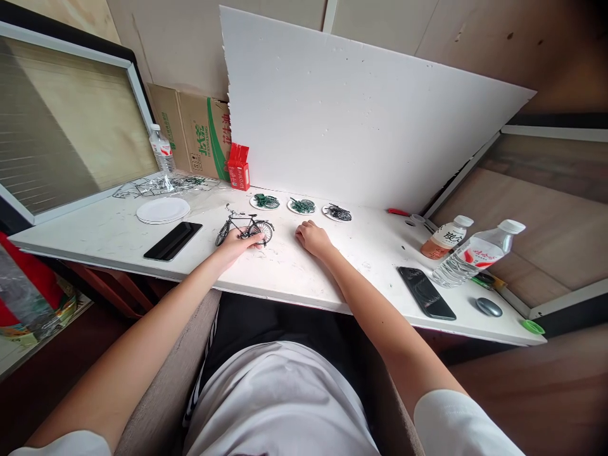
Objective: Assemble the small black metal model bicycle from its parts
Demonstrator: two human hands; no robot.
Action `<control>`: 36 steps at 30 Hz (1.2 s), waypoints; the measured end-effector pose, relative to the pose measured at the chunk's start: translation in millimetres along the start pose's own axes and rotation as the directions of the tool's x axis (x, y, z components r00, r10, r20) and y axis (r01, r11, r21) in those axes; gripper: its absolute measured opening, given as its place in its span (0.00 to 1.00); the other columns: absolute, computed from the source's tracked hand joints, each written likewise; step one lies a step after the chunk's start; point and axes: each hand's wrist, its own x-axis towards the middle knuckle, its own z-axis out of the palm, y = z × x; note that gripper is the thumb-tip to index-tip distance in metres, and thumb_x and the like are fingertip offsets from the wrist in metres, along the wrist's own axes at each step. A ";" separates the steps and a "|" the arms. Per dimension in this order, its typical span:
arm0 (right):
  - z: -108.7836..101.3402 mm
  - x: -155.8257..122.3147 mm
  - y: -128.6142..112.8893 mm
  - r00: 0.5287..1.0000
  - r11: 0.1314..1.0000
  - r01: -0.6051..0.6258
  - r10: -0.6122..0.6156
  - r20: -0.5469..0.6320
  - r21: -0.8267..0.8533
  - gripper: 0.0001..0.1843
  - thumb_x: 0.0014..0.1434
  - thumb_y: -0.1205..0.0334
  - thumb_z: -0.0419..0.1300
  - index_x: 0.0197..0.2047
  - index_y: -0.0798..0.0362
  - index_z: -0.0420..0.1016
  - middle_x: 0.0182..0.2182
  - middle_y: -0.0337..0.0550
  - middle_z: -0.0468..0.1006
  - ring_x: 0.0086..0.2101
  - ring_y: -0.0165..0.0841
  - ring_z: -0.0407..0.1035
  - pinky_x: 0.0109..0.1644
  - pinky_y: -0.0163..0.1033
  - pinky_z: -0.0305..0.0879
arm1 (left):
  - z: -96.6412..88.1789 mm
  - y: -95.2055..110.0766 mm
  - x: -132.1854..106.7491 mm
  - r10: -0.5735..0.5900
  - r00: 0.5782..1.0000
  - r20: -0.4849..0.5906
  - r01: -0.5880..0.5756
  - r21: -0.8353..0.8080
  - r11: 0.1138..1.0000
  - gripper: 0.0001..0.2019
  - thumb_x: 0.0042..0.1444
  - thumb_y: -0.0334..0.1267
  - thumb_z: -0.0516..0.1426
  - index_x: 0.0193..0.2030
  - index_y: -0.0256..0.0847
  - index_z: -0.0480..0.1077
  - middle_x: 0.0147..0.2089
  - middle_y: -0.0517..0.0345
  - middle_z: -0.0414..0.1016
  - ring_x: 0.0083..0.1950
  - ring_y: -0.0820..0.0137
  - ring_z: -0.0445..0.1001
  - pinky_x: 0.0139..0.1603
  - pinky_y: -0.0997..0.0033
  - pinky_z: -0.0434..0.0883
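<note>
A small black model bicycle (254,229) stands upright near the middle of the white table, facing left. My left hand (237,242) is closed on it from the front, with the thumb against the rear wheel. To the right, my right hand (313,237) rests on the tabletop with its fingers curled in a loose fist, and nothing shows in it. Behind the hands sit three small white plates: the left plate (253,206) and the middle plate (291,208) carry green bicycle-like parts, while the right plate (325,213) carries dark ones.
A phone (173,241) and stacked white plates (163,209) lie at left, near loose dark part frames (185,183). At right are another phone (426,292), an orange-drink bottle (444,237), a water bottle (477,256) and a mouse (489,307). A white board (361,120) stands behind.
</note>
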 end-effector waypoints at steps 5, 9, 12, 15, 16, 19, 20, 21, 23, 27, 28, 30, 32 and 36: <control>-9.0 -18.6 -8.6 0.975 0.939 0.055 0.023 -0.222 0.339 0.13 0.77 0.59 0.51 0.50 0.53 0.75 0.46 0.50 0.81 0.46 0.37 0.72 0.49 0.39 0.69 | 11.1 0.6 -8.6 0.035 0.998 0.051 -0.037 0.045 0.998 0.25 0.44 0.51 0.78 0.43 0.38 0.81 0.44 0.50 0.84 0.35 0.69 0.78 0.44 0.66 0.74; -15.7 -57.9 -28.1 0.914 0.857 0.161 0.058 -0.401 0.490 0.16 0.78 0.51 0.51 0.50 0.51 0.75 0.46 0.50 0.80 0.40 0.37 0.71 0.46 0.42 0.69 | 34.0 -2.5 -22.0 0.012 0.988 0.153 -0.024 0.077 0.997 0.25 0.47 0.52 0.76 0.46 0.40 0.81 0.43 0.52 0.84 0.36 0.67 0.79 0.46 0.64 0.75; -17.8 -85.7 -41.1 0.907 0.829 0.250 -0.019 -0.421 0.501 0.13 0.78 0.52 0.53 0.50 0.49 0.76 0.42 0.47 0.78 0.39 0.37 0.71 0.44 0.42 0.69 | 52.1 -6.0 -32.9 0.008 0.978 0.210 -0.033 0.111 0.993 0.24 0.48 0.51 0.76 0.48 0.40 0.81 0.46 0.51 0.84 0.37 0.66 0.80 0.48 0.62 0.74; -18.5 -97.5 -47.5 0.858 0.861 0.272 -0.015 -0.513 0.430 0.11 0.78 0.55 0.55 0.50 0.47 0.77 0.41 0.47 0.75 0.41 0.39 0.70 0.47 0.46 0.70 | 62.7 -7.9 -40.0 0.011 0.980 0.196 -0.031 0.101 0.994 0.25 0.49 0.51 0.75 0.48 0.40 0.80 0.47 0.50 0.84 0.37 0.66 0.80 0.49 0.60 0.73; -18.5 -98.2 -48.4 0.841 0.880 0.257 0.000 -0.542 0.399 0.10 0.77 0.55 0.55 0.50 0.47 0.77 0.41 0.47 0.75 0.42 0.41 0.70 0.48 0.47 0.69 | 64.1 -7.9 -41.2 0.013 0.985 0.172 -0.030 0.092 0.995 0.25 0.49 0.52 0.75 0.48 0.40 0.80 0.47 0.50 0.84 0.37 0.66 0.80 0.49 0.60 0.73; -16.9 -96.5 -49.2 0.839 0.910 0.240 -0.020 -0.543 0.338 0.09 0.77 0.56 0.56 0.50 0.45 0.78 0.40 0.48 0.74 0.44 0.44 0.68 0.48 0.50 0.69 | 64.3 -6.4 -42.2 0.000 0.990 0.138 -0.011 0.078 0.997 0.25 0.48 0.52 0.76 0.47 0.40 0.79 0.46 0.50 0.83 0.37 0.66 0.79 0.47 0.61 0.72; -15.9 -95.8 -49.2 0.847 0.909 0.249 -0.037 -0.530 0.335 0.09 0.77 0.56 0.56 0.50 0.45 0.78 0.40 0.48 0.74 0.44 0.44 0.68 0.48 0.50 0.69 | 64.1 -5.6 -42.2 -0.005 0.989 0.145 -0.007 0.078 0.997 0.25 0.48 0.52 0.76 0.47 0.40 0.79 0.46 0.50 0.83 0.37 0.67 0.79 0.46 0.61 0.72; -14.6 -95.3 -49.3 0.850 0.905 0.257 -0.045 -0.524 0.340 0.09 0.77 0.56 0.56 0.50 0.45 0.78 0.41 0.48 0.74 0.44 0.44 0.67 0.48 0.49 0.69 | 64.0 -5.0 -42.1 -0.005 0.987 0.158 -0.007 0.075 0.997 0.25 0.48 0.51 0.76 0.47 0.40 0.79 0.46 0.50 0.83 0.37 0.67 0.79 0.47 0.61 0.72; -12.0 -94.8 -49.7 0.852 0.894 0.267 -0.044 -0.522 0.361 0.09 0.77 0.57 0.56 0.50 0.46 0.78 0.41 0.49 0.74 0.45 0.44 0.67 0.47 0.49 0.69 | 64.7 -4.1 -42.1 -0.002 0.981 0.194 -0.011 0.065 0.998 0.24 0.48 0.51 0.76 0.47 0.40 0.80 0.47 0.50 0.83 0.37 0.67 0.79 0.48 0.60 0.73; -9.5 -95.1 -51.5 0.869 0.880 0.261 -0.035 -0.493 0.397 0.10 0.76 0.56 0.56 0.49 0.46 0.79 0.42 0.50 0.75 0.46 0.45 0.67 0.48 0.50 0.70 | 66.5 -4.7 -42.1 -0.020 0.973 0.229 0.010 0.042 0.999 0.24 0.47 0.49 0.77 0.46 0.40 0.80 0.49 0.49 0.84 0.39 0.65 0.80 0.49 0.59 0.75; -9.4 -95.1 -52.0 0.874 0.878 0.259 -0.036 -0.485 0.403 0.10 0.76 0.56 0.56 0.49 0.46 0.79 0.42 0.50 0.75 0.46 0.45 0.68 0.48 0.51 0.70 | 66.3 -5.1 -42.0 -0.024 0.973 0.230 0.015 0.043 0.999 0.24 0.47 0.49 0.77 0.47 0.40 0.80 0.49 0.49 0.84 0.39 0.65 0.80 0.49 0.59 0.75; -9.6 -95.0 -52.9 0.875 0.875 0.263 -0.039 -0.482 0.407 0.10 0.77 0.55 0.56 0.49 0.46 0.78 0.42 0.49 0.76 0.45 0.45 0.68 0.49 0.51 0.70 | 64.7 -6.2 -41.4 -0.027 0.972 0.235 0.016 0.049 0.999 0.24 0.47 0.49 0.77 0.47 0.40 0.79 0.49 0.49 0.84 0.39 0.65 0.80 0.50 0.59 0.75; -9.7 -94.7 -53.5 0.875 0.871 0.271 -0.046 -0.483 0.409 0.10 0.77 0.55 0.55 0.49 0.46 0.78 0.43 0.49 0.76 0.46 0.44 0.68 0.50 0.51 0.70 | 62.2 -7.4 -40.6 -0.029 0.970 0.242 0.013 0.068 0.998 0.24 0.48 0.49 0.76 0.48 0.40 0.79 0.49 0.49 0.84 0.39 0.66 0.80 0.50 0.58 0.75; -9.2 -94.2 -53.5 0.880 0.855 0.288 -0.058 -0.472 0.432 0.09 0.77 0.56 0.55 0.49 0.46 0.76 0.45 0.49 0.76 0.47 0.43 0.68 0.49 0.49 0.70 | 57.7 -8.6 -39.4 -0.044 0.973 0.228 0.017 0.118 0.993 0.25 0.49 0.49 0.76 0.50 0.40 0.79 0.51 0.48 0.83 0.40 0.65 0.81 0.52 0.58 0.75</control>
